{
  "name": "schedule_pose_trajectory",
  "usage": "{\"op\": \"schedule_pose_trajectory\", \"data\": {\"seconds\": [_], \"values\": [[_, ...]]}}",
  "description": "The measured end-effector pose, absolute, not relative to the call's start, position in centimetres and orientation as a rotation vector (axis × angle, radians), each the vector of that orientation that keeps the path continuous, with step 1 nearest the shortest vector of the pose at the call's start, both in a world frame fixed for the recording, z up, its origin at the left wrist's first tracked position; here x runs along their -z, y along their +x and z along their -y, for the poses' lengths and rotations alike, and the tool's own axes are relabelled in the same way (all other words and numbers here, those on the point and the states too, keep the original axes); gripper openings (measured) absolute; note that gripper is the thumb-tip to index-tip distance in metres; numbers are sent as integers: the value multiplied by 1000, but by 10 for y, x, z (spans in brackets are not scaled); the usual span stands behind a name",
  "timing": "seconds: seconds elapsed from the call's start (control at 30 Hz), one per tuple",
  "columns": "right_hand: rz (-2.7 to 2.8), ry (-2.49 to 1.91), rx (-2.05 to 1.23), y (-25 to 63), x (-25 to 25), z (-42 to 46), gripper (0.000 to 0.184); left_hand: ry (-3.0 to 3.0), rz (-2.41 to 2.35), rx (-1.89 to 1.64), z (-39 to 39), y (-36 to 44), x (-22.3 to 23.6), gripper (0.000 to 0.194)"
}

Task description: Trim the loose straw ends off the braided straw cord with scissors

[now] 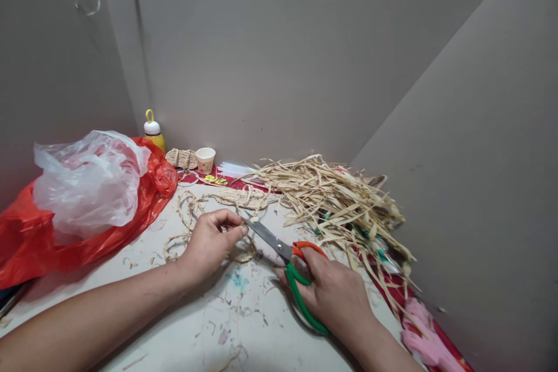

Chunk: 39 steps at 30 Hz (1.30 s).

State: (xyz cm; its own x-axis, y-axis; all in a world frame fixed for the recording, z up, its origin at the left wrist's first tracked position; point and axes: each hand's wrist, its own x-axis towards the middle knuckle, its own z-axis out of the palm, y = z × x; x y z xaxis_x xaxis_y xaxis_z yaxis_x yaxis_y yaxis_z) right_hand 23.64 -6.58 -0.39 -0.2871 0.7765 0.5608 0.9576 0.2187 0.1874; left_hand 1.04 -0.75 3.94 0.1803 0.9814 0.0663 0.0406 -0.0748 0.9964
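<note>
My right hand (333, 290) grips a pair of scissors (272, 239) with one orange and one green handle. Their blades point up and left, with the tips close to the fingers of my left hand (211, 241). Thumb and forefinger of the left hand pinch a thin braided straw cord (186, 209). Loops of that cord lie on the table around the left hand. Just beyond the fingers is a flat woven straw sole (242, 197), partly overlapped by cord loops. Whether the blades touch the cord, I cannot tell.
A heap of dry straw strips (322, 192) spreads at the back right. Red and clear plastic bags (93, 180) fill the left. Along the back stand a yellow bottle (154, 132), another woven piece (181, 158) and a paper cup (206, 160). A pink object (427, 337) lies front right. Grey panels enclose the table.
</note>
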Motion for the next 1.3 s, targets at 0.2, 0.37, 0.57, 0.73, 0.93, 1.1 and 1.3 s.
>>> {"op": "schedule_pose_trajectory", "data": {"seconds": [0.2,0.37,0.57,0.73,0.93,1.1,1.3], "values": [[2122,-1593,768,238,5,67,39,1369,-1072,-1088,7,11,-40,8],[2122,-1593,753,239,1,68,44,1353,-1092,-1075,6,11,-41,9],[2120,-1561,727,240,0,68,41,1359,-1108,-1060,6,11,-40,9],[2121,-1527,681,241,1,69,43,1349,-1117,-1054,5,11,-39,9],[2107,-1510,648,242,1,69,42,1341,-1117,-1043,5,11,-36,12],[1938,-1638,231,241,1,66,39,1327,-1086,-1072,4,11,-35,14],[1457,-1554,-803,227,-15,69,38,1377,-1013,-1081,14,13,-38,11]]}}
